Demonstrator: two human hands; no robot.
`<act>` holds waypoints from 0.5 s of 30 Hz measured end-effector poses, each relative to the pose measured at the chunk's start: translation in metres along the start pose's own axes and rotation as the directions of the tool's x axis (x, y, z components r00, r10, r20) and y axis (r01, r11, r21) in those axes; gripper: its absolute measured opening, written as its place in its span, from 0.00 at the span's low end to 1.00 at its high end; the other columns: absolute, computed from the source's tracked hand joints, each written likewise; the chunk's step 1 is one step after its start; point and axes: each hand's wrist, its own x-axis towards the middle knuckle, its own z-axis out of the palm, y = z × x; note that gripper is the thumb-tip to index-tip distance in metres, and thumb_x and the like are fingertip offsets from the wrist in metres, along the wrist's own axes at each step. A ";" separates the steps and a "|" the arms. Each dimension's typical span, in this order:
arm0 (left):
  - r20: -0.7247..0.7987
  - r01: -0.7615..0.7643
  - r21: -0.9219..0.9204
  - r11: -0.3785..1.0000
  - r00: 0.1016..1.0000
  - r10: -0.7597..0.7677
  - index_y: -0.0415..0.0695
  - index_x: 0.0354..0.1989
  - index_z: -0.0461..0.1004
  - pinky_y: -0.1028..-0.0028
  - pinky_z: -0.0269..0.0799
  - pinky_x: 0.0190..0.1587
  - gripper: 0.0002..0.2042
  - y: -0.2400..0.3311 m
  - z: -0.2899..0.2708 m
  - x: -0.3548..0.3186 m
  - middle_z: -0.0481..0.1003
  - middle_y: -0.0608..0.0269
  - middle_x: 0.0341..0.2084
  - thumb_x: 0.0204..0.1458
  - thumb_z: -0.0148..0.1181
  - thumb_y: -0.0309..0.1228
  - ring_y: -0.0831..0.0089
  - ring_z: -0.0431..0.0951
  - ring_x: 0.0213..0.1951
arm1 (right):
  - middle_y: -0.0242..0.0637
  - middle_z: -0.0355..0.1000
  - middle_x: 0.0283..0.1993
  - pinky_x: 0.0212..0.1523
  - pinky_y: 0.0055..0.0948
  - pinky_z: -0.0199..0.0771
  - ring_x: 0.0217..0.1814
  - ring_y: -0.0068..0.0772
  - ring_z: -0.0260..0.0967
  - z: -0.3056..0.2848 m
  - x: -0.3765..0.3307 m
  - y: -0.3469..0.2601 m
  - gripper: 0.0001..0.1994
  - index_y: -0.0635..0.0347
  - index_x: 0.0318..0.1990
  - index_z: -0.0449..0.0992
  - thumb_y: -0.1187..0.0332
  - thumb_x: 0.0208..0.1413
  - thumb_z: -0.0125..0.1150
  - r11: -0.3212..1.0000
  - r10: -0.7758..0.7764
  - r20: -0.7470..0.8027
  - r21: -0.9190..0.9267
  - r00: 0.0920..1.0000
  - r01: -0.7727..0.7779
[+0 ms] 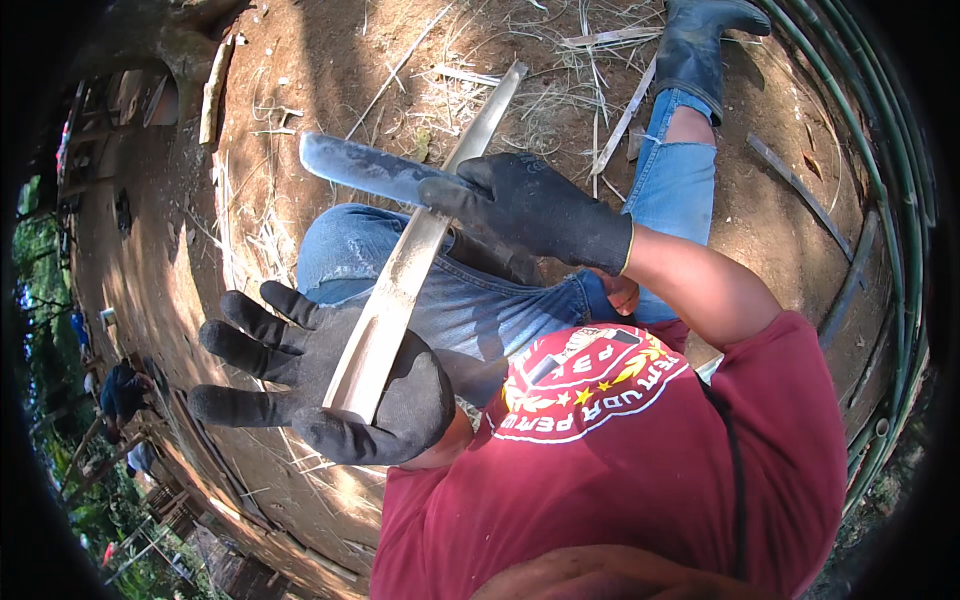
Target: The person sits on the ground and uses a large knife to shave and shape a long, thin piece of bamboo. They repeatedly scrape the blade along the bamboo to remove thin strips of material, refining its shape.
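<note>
My left hand (375, 375), in a black glove, lies palm up with its fingers spread. A long split strip of bamboo (400, 270) rests with its near end across that palm and slants up to the right over my thigh. My right hand (540, 205), gloved in black too, is closed on the handle of a machete (365, 170), and the fingers cover most of that handle. The wide grey blade points left and crosses the strip beyond the left hand. Whether the edge touches the bamboo I cannot tell.
My legs in blue jeans (670, 170) stretch over brown soil, one foot in a dark rubber boot (695, 45). Shavings and strips (625, 120) litter the ground. Long green bamboo poles (905, 200) curve along the right. A person (122, 390) is far off at the left.
</note>
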 end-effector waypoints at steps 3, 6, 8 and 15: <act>0.031 -0.002 -0.003 1.000 1.000 0.002 0.60 0.73 0.39 0.49 0.36 0.72 0.39 0.001 -0.008 0.006 0.47 0.54 0.71 0.54 0.50 0.45 0.51 0.45 0.71 | 0.50 0.76 0.35 0.40 0.45 0.75 0.38 0.51 0.76 -0.009 0.011 0.033 0.28 0.60 0.43 0.77 0.41 0.62 0.47 0.993 0.041 0.015 -0.108 0.999 -0.039; 0.088 -0.006 -0.008 1.000 0.996 0.007 0.63 0.73 0.43 0.48 0.38 0.71 0.35 -0.002 -0.011 0.009 0.48 0.50 0.71 0.56 0.48 0.42 0.50 0.48 0.71 | 0.48 0.76 0.31 0.38 0.46 0.74 0.36 0.45 0.77 -0.007 0.007 0.015 0.26 0.58 0.43 0.76 0.43 0.63 0.46 0.995 0.075 0.055 -0.072 0.996 -0.071; 0.067 0.000 0.029 1.000 0.998 -0.002 0.60 0.73 0.42 0.52 0.38 0.72 0.35 -0.002 -0.010 0.013 0.47 0.50 0.71 0.57 0.46 0.43 0.53 0.48 0.71 | 0.49 0.74 0.29 0.36 0.45 0.73 0.35 0.45 0.76 0.003 -0.004 -0.022 0.25 0.59 0.41 0.76 0.44 0.63 0.48 0.999 -0.031 0.048 -0.042 0.998 0.033; 0.085 -0.216 0.199 0.956 0.976 0.203 0.45 0.71 0.46 0.53 0.44 0.70 0.36 -0.005 -0.008 0.021 0.54 0.44 0.66 0.52 0.47 0.39 0.53 0.57 0.67 | 0.53 0.71 0.26 0.35 0.46 0.72 0.33 0.52 0.74 0.012 -0.005 -0.018 0.23 0.61 0.39 0.77 0.47 0.59 0.55 0.974 -0.192 -0.076 -0.138 0.979 0.180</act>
